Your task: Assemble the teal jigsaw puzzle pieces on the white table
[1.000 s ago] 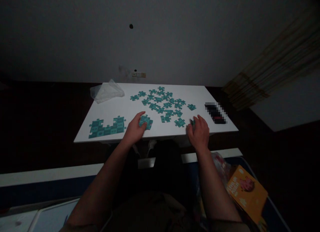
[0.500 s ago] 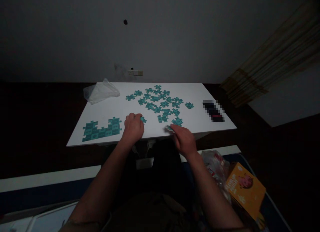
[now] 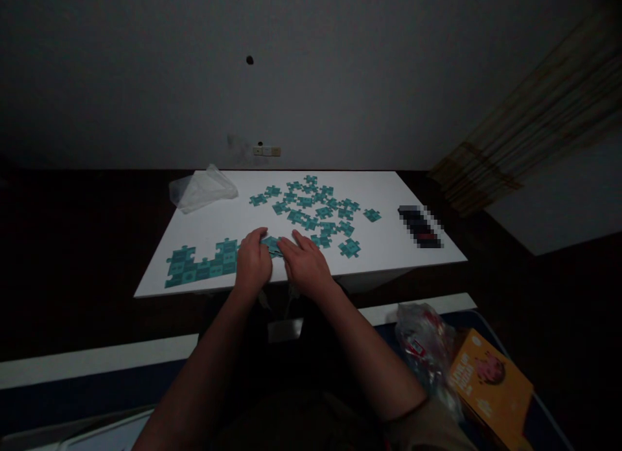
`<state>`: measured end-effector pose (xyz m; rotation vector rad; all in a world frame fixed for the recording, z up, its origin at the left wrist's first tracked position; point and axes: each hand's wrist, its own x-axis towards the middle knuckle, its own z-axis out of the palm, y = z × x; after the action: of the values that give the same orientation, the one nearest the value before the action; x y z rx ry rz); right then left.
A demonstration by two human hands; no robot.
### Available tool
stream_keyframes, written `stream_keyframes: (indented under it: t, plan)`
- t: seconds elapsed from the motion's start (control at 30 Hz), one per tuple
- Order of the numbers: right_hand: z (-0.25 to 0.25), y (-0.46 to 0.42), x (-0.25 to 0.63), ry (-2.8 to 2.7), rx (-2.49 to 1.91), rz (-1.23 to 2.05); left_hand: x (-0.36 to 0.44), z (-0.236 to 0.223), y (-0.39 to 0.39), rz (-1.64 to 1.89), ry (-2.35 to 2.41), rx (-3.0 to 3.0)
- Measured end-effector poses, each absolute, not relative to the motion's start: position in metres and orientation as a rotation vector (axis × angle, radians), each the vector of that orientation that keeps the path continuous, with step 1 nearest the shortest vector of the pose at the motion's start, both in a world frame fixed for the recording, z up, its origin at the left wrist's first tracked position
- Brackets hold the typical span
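"Pieces (image 3: 271,244) in hand are placed where?"

"Between the left hand (image 3: 253,264) and the right hand (image 3: 307,264), near the front edge of the table (image 3: 391,250). The left fingers are curled and narrow; what is gripped by them cannot be told. The right fingers are laid close together over the pieces; any pinch beneath is hidden."

"How is this best done?"

"Tabs should be lined up first, the pieces steadied flat by one hand, then pressed straight down by the other. If forced sideways, the card could be bent."

"And room?"

"Little is offered by the front edge. The joined section (image 3: 197,269) is set just beside the left hand, so knocks should be avoided there. Ahead, loose pieces (image 3: 305,202) are scattered. More space is given rightward, towards the blurred item (image 3: 420,227)."
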<state>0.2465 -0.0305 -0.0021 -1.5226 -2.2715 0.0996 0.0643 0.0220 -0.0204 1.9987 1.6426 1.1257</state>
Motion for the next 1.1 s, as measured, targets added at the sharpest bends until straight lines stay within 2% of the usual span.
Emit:
stream_keyframes:
  t: [0.17, 0.37, 0.5, 0.73, 0.83, 0.93, 1.1]
  plan:
    - [-0.010, -0.035, 0.256, -2.214, -1.434, 0.101, 0.077, -0.008, 0.008, 0.930, 1.669, 2.210]
    - [-0.025, -0.053, 0.336, -1.812, -1.574, -0.154, 0.086, 0.002, 0.000, 0.599, 1.605, 2.469]
    - [-0.031, -0.079, 0.391, -1.899, -1.677, -0.106, 0.086, 0.000, 0.004, 0.631, 1.608, 2.434]
    - [-0.042, -0.110, 0.422, -2.084, -1.306, -0.021, 0.084, 0.002, 0.003, 0.926, 1.559, 2.298]
    - [-0.041, -0.112, 0.407, -1.997, -1.132, -0.056, 0.094, 0.006, -0.017, 1.123, 1.364, 2.105]
    - [-0.033, -0.105, 0.371, -1.898, -1.002, -0.086, 0.121, 0.005, -0.042, 1.189, 1.059, 1.644]
    - [-0.017, -0.072, 0.317, -2.057, -0.886, 0.136, 0.160, -0.003, -0.053, 1.184, 0.821, 0.801]
